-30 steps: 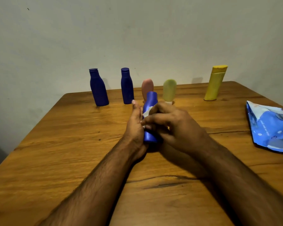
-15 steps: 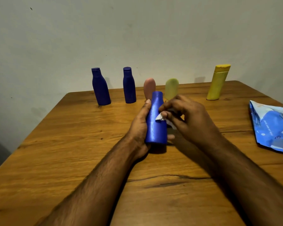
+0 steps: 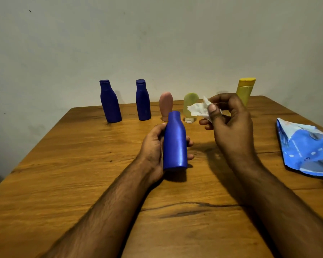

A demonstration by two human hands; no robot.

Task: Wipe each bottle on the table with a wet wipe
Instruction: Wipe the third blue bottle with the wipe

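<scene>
Held bottle: a bright blue bottle [image 3: 175,142], matte, narrow neck, near upright at frame centre, its base just above the bench [image 3: 82,183].
Left hand: the left hand [image 3: 155,151] is wrapped around the blue bottle from the left, fingertips showing on its right side.
Right hand: the right hand [image 3: 229,123] pinches a crumpled white wet wipe [image 3: 199,108] between thumb and fingers, raised right of the bottle and apart from it.
Back row: two dark blue bottles [image 3: 110,102] [image 3: 143,100] at upper left, then a pink bottle [image 3: 166,105] and a pale green bottle [image 3: 189,107] standing cap down; the wipe overlaps the green one.
Yellow bottle: a yellow bottle [image 3: 245,90] is partly hidden behind the right hand.
Right edge: a blue wipes packet [image 3: 306,149] lies flat on the bench.
</scene>
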